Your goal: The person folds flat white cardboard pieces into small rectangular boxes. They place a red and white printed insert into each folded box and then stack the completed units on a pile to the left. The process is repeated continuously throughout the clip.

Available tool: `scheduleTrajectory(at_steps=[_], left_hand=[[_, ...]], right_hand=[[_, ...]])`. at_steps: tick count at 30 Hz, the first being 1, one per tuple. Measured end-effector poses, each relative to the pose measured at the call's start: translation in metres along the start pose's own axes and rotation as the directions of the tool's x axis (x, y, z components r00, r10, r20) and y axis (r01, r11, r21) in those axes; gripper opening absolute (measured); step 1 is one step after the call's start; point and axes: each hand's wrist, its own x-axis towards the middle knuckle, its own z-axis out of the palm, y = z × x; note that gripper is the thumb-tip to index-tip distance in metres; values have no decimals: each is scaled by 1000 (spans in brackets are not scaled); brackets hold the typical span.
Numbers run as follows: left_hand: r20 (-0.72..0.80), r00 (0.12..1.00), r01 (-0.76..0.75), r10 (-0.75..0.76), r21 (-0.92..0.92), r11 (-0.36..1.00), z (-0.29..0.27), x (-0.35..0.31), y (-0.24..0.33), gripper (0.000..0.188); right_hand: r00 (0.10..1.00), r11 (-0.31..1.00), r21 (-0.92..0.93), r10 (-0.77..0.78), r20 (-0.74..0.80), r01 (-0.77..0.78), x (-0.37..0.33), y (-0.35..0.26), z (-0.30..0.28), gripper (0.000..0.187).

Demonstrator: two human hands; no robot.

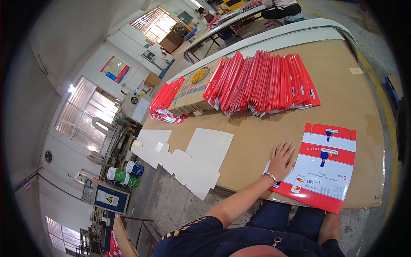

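Observation:
A flat printed carton sheet, red and white with blue pictures, lies at the near right part of the table and reaches over its front edge. My left hand rests palm down at the sheet's left side, fingers spread, a bracelet on the wrist. Part of the sheet shows under that wrist. Of my right arm only the forearm appears, below the sheet's near corner; the sheet hides the hand, so its fingers cannot be seen.
A long row of folded red cartons stands across the brown table. Left of it are a bundled stack with yellow rubber bands and more red cartons. Plain white cardboard pieces overhang the left edge. Other people sit beyond, at another table.

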Motion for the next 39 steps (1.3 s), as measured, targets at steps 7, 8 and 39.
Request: scheduleTrajectory(at_steps=[7, 8, 39], left_hand=[[-11, 1000, 5, -4, 6, 1000, 1, 2, 1, 55], [-14, 1000, 4, -4, 3, 1000, 1, 1, 1, 54], [509, 853, 318, 114, -680, 661, -55, -37, 12, 63]], right_hand=[[1000, 1000, 8, -3, 5, 3, 1, 2, 1, 36], [1000, 1000, 7, -5, 4, 5, 0, 2, 1, 36], [972, 797, 583, 228, -49, -158, -193, -29, -76, 26]])
